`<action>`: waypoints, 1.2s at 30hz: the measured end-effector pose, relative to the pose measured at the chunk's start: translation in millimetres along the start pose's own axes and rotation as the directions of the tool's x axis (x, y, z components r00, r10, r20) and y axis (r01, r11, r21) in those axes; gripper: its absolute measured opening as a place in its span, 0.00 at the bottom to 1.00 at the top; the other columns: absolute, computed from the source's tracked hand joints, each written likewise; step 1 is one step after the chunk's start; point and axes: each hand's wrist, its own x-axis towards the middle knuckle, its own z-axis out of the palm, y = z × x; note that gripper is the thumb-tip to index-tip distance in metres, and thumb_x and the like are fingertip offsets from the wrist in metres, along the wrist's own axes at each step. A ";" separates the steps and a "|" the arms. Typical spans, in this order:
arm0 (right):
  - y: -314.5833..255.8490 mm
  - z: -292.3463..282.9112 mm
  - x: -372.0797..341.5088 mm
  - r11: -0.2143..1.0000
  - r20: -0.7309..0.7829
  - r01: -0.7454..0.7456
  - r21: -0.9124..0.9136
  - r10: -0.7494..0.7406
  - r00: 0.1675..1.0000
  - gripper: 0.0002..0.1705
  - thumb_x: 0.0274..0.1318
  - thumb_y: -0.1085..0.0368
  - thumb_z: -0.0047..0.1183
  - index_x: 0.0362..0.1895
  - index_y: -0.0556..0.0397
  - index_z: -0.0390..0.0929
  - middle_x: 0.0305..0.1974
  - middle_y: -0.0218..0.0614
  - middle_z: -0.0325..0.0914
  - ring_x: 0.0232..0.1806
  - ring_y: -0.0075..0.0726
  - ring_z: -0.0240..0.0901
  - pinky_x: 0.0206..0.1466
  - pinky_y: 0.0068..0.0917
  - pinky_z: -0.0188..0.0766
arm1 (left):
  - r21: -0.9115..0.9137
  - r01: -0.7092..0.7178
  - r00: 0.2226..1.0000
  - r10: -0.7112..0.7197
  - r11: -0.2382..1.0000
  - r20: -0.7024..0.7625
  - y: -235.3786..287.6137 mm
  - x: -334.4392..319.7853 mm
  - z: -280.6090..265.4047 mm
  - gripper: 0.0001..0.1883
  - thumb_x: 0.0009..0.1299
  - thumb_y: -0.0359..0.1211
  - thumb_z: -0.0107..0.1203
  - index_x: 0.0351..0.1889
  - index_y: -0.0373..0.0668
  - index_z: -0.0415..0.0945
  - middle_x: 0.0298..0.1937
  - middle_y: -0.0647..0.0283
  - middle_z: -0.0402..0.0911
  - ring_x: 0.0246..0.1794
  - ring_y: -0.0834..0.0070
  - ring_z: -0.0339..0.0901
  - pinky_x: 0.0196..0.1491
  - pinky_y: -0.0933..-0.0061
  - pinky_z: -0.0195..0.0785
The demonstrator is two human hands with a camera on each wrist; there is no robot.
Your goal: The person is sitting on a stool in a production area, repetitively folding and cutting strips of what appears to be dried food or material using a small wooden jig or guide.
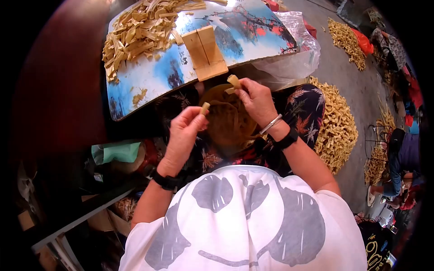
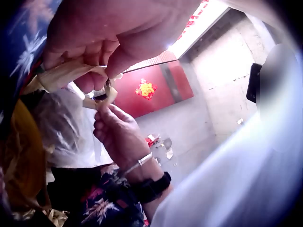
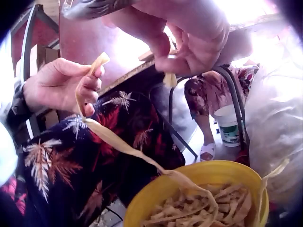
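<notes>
My left hand (image 1: 183, 133) pinches the end of a pale tan strip (image 1: 205, 108) between thumb and fingers. Seen from the right wrist, that strip (image 3: 116, 142) hangs in a long curve from the left hand (image 3: 61, 85) down into a yellow bucket (image 3: 142, 194) of short pieces. My right hand (image 1: 258, 101) pinches a small folded piece (image 1: 233, 81) over the bucket, a little higher and to the right. In the left wrist view the right hand (image 2: 120, 135) grips a strip part close to the left fingers; their exact contact is unclear.
A low table (image 1: 167, 72) with a painted top bears a heap of strips (image 1: 135, 36) and a wooden block (image 1: 205, 52). A large pile of small pieces (image 1: 337, 124) lies on the floor at the right. Clear plastic (image 1: 298, 58) hangs by the table. Another person (image 1: 404, 158) is far right.
</notes>
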 end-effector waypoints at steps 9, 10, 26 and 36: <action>-15.9 21.1 -41.3 0.984 0.142 0.081 0.158 -0.104 0.984 0.16 0.62 0.56 0.55 0.44 0.54 0.82 0.37 0.45 0.75 0.40 0.50 0.75 0.45 0.37 0.72 | 0.005 -0.088 0.996 0.088 0.996 0.002 -37.9 -1.2 44.0 0.09 0.70 0.26 0.58 0.47 0.38 0.80 0.40 0.68 0.83 0.39 0.83 0.78 0.46 0.82 0.70; -18.2 23.7 -44.7 0.979 0.086 0.067 0.191 -0.085 0.993 0.14 0.63 0.58 0.54 0.44 0.53 0.82 0.37 0.44 0.75 0.40 0.50 0.74 0.45 0.37 0.72 | 0.024 -0.103 0.995 0.103 0.994 -0.003 -42.9 -0.6 46.6 0.09 0.70 0.26 0.58 0.47 0.38 0.80 0.40 0.68 0.83 0.39 0.83 0.78 0.45 0.82 0.70; -41.1 0.9 -80.9 0.960 0.012 0.201 0.195 -0.208 0.978 0.08 0.54 0.74 0.55 0.41 0.54 0.76 0.36 0.45 0.77 0.39 0.53 0.76 0.40 0.35 0.75 | -0.442 0.432 0.900 -0.407 0.786 0.157 -46.5 13.7 58.4 0.12 0.70 0.26 0.57 0.49 0.32 0.76 0.44 0.60 0.82 0.40 0.75 0.81 0.46 0.73 0.76; -28.8 -3.6 -83.7 0.963 -0.133 0.005 0.269 0.032 0.991 0.13 0.57 0.76 0.52 0.46 0.53 0.77 0.40 0.46 0.79 0.40 0.53 0.79 0.43 0.33 0.76 | 0.604 -0.295 0.955 0.246 0.741 0.166 -38.4 11.4 58.7 0.13 0.66 0.21 0.56 0.48 0.38 0.81 0.35 0.57 0.82 0.33 0.69 0.81 0.36 0.71 0.75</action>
